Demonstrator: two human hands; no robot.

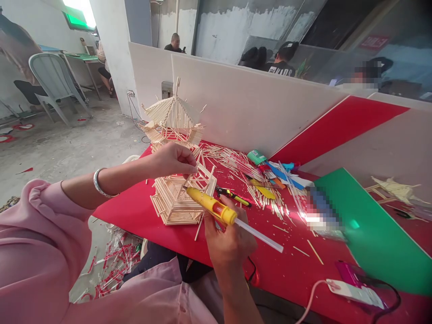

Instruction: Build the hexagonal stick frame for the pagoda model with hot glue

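My right hand (229, 238) is wrapped round a yellow hot glue gun (211, 204) with a clear glue stick out of its back. The gun's nozzle points left at a small hexagonal frame of wooden sticks (182, 209) near the table's front edge. Above that frame, my left hand (177, 159) is closed, thumb and fingers pinched at a thin stick by the frame's top; the fingertips are small in view. Behind my left hand rises a stick-built pagoda (172, 112) with a pointed roof.
Loose sticks (232, 162) cover the red table (128, 207) behind the frame. Black and yellow pliers (236, 196) lie right of it. A green board (378, 238) and white power strip (354, 292) are at the right. White partitions (229, 99) stand behind; several people are beyond.
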